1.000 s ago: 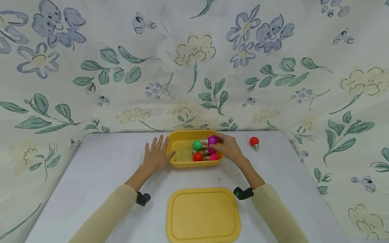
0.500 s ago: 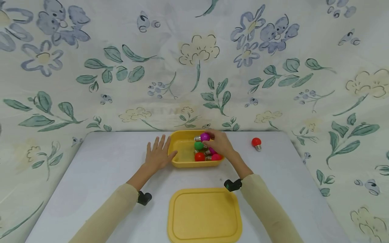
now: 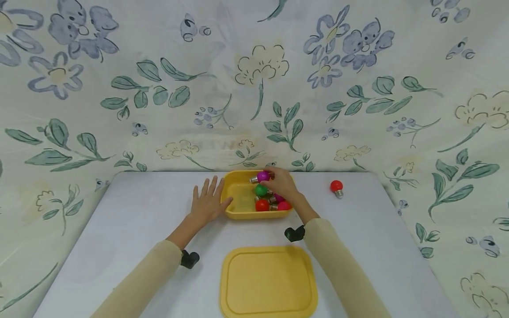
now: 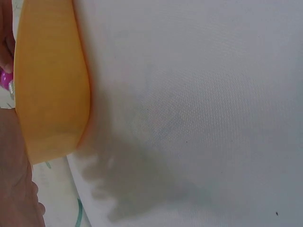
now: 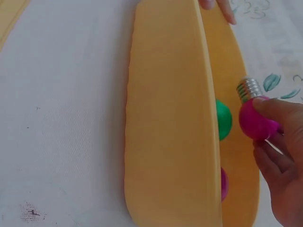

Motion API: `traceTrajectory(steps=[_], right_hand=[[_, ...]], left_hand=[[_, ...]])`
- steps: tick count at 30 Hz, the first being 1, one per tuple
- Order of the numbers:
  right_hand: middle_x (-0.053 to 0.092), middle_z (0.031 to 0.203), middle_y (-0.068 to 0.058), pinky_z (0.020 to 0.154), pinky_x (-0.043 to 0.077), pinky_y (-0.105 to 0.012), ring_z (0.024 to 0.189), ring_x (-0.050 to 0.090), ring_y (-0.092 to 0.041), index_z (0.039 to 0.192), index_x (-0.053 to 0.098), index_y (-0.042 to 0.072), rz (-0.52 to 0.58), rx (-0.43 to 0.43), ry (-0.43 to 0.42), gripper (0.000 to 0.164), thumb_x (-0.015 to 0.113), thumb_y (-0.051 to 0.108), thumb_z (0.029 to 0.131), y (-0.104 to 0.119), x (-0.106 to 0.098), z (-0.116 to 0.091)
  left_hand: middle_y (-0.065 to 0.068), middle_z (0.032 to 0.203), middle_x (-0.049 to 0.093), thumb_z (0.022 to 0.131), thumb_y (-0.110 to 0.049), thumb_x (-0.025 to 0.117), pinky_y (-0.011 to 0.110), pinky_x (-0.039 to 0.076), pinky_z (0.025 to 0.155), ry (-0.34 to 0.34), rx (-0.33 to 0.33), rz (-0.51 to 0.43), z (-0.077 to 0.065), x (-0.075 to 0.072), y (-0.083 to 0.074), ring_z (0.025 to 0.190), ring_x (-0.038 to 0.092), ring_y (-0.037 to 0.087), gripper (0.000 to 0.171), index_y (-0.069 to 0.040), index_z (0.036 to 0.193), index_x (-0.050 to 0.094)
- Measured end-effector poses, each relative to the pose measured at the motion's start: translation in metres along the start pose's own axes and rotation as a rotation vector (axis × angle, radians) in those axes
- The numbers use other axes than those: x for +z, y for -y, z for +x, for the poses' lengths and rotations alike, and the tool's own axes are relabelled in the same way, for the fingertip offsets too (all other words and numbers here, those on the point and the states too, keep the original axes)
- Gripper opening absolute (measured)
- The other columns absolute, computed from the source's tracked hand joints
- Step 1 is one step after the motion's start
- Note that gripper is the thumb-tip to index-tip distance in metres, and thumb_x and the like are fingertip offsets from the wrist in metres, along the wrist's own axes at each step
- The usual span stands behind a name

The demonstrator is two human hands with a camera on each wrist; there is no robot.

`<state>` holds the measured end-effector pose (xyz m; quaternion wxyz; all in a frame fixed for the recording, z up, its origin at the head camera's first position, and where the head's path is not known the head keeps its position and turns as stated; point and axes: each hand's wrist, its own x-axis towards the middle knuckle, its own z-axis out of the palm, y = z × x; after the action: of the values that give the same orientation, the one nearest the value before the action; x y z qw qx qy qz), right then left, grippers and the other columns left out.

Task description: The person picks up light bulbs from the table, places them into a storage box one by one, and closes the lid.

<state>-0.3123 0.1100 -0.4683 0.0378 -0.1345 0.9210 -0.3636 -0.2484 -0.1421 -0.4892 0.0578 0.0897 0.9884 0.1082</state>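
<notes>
Left hand [image 3: 207,204] at the yellow box [image 3: 258,215], purple bulb [image 3: 263,176] pinched in the right hand [image 3: 284,184]!
On the left, fingers spread apart, thumb at the box's rim. Inside, a green bulb [image 3: 260,190] sits with a red bulb [image 3: 262,205] in front of it, while nearer on the white table [image 3: 204,285] the yellow lid [image 3: 268,282] lies flat. Here's the purple bulb, over the box's back part, metal base pointing left, right thumb and fingers clamped on its round end. A pink bulb [image 3: 284,206] lies at the box's front right, and well beyond, a loose red bulb [image 3: 336,185] rests on the table.
</notes>
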Motion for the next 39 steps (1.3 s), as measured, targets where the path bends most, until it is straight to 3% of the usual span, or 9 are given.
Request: traceTrajectory(steps=[20, 25, 39], right_hand=[[0.063, 0.124, -0.013, 0.095, 0.051, -0.037, 0.108, 0.059, -0.027, 0.136, 0.06, 0.007, 0.028, 0.063, 0.012, 0.048, 0.074, 0.022, 0.093, -0.004, 0.021, 0.013], [0.065, 0.122, -0.013, 0.095, 0.051, -0.036, 0.106, 0.06, -0.027, 0.133, 0.061, 0.005, 0.028, 0.042, 0.008, 0.047, 0.075, 0.021, 0.092, -0.004, 0.023, 0.012], [0.063, 0.127, -0.014, 0.098, 0.05, -0.039, 0.109, 0.058, -0.029, 0.135, 0.061, 0.004, 0.019, 0.088, 0.046, 0.047, 0.074, 0.021, 0.092, -0.006, 0.024, 0.011]], left_hand=[[0.022, 0.164, 0.005, 0.104, -0.051, 0.039, 0.065, 0.0, 0.115, 0.021, -0.013, 0.007, -0.002, -0.002, -0.004, 0.149, 0.003, 0.043, 0.078, -0.005, 0.16, 0.01], [0.022, 0.164, 0.006, 0.104, -0.05, 0.04, 0.065, 0.0, 0.115, 0.009, -0.009, 0.008, -0.001, -0.001, -0.003, 0.149, 0.004, 0.043, 0.078, -0.005, 0.16, 0.011], [0.021, 0.164, 0.006, 0.104, -0.052, 0.039, 0.064, 0.001, 0.115, 0.012, -0.016, 0.027, 0.001, 0.001, -0.002, 0.15, 0.005, 0.042, 0.078, -0.005, 0.16, 0.01]])
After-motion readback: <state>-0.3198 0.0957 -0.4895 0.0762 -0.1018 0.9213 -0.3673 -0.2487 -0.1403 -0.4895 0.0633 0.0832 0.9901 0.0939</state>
